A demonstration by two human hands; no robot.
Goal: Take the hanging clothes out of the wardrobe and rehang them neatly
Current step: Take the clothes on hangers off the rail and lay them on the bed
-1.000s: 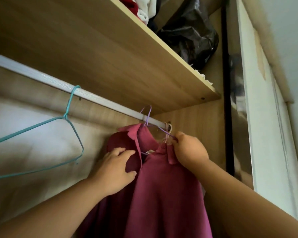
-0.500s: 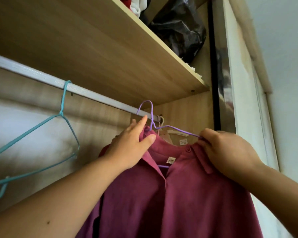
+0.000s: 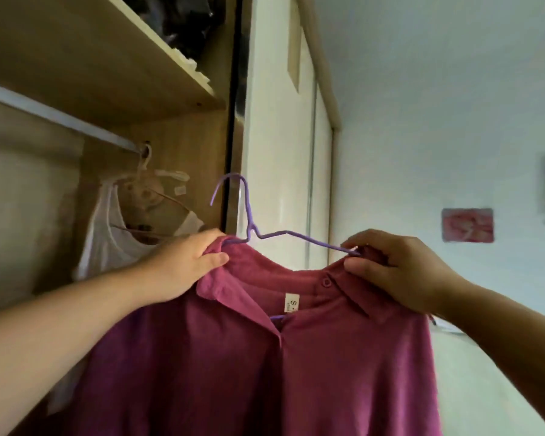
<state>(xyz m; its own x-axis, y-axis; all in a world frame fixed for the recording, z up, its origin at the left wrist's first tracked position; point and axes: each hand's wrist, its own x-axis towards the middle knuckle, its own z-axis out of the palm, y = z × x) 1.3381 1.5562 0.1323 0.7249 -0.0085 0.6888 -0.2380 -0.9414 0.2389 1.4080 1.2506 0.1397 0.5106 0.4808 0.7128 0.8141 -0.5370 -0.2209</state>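
- Both hands hold the shirt up. The left hand [image 3: 183, 265] grips the collar end at 9 o'clock of the neckline, fingers curled over the cloth. The right hand [image 3: 400, 272] pinches the hanger wire and collar at 3 o'clock.
- The magenta shirt [image 3: 265, 372] hangs between them, outside the wardrobe, filling the view toward 6 o'clock.
- A wooden shelf [image 3: 92, 58] spans 11 o'clock, with a dark bag [image 3: 183, 23] on it.
- A white garment [image 3: 107, 247] hangs on a pale hanger [image 3: 145, 162] at 9 o'clock of the collar, behind the left hand.
- A metal rail [image 3: 60, 116] runs below the shelf.
- The purple hanger [image 3: 309, 238] sits inside the shirt, its hook free in the air at 12 o'clock.
- A white size label [image 3: 292, 303] sits at the neck's middle.
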